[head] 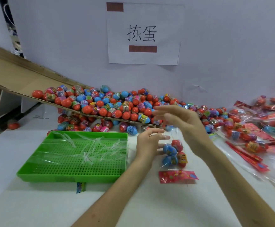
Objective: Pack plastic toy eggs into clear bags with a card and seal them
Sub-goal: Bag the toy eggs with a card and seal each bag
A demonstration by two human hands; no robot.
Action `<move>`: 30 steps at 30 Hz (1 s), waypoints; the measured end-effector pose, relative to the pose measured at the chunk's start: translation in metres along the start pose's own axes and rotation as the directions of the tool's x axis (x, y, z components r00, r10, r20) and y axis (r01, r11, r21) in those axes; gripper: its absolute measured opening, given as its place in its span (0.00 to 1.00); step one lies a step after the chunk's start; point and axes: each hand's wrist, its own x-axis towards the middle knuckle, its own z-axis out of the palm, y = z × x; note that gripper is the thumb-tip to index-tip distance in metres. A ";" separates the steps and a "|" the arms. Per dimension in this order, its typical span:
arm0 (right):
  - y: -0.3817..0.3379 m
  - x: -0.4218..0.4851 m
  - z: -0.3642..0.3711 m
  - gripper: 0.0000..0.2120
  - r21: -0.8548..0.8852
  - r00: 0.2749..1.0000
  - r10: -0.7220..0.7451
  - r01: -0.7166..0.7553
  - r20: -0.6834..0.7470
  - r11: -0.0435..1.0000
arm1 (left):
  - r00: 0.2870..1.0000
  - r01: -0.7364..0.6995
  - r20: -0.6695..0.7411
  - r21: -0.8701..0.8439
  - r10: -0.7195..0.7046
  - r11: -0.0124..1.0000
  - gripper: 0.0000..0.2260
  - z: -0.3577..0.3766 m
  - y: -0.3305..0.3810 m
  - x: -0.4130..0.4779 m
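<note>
The right hand (184, 122) hangs blurred above the work, fingers spread and holding nothing. The left hand (147, 143) lies with fairly straight fingers at the mouth of a clear plastic bag (172, 167); whether it pinches the film I cannot tell. That bag lies on the white table (35, 207) with 4 blue and red plastic toy eggs (169, 149) inside and a red printed card (177, 176) at its near end, so filling looks done and sealing looks left to do. Left of it, a green perforated plastic tray (71, 177) holds clear strips (91, 149). Behind, a heap of loose eggs (117, 105) spills off a brown cardboard chute (18, 76), and packed bags (254, 133) pile up at the right. A paper sign (143, 33) hangs on the pale wall.
</note>
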 end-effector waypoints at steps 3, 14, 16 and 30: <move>0.033 -0.002 -0.033 0.10 -0.037 0.901 0.106 -0.134 -0.420 0.990 | 1.000 -0.015 -0.013 -0.036 0.015 0.999 0.08 0.003 -0.001 0.002; 0.068 -0.013 -0.054 0.13 0.054 0.860 0.500 -0.497 -0.099 0.866 | 0.991 -0.115 -0.082 -0.143 0.104 0.983 0.08 0.001 0.007 0.004; 0.069 -0.013 -0.048 0.05 0.037 0.870 0.470 -0.470 -0.152 0.882 | 0.991 -0.116 -0.086 -0.143 0.104 0.983 0.08 0.002 0.008 0.003; 0.051 -0.014 -0.017 0.10 0.263 0.855 0.497 -0.450 -0.149 0.853 | 0.961 -0.218 -0.209 -0.164 0.182 0.962 0.07 0.000 0.004 0.008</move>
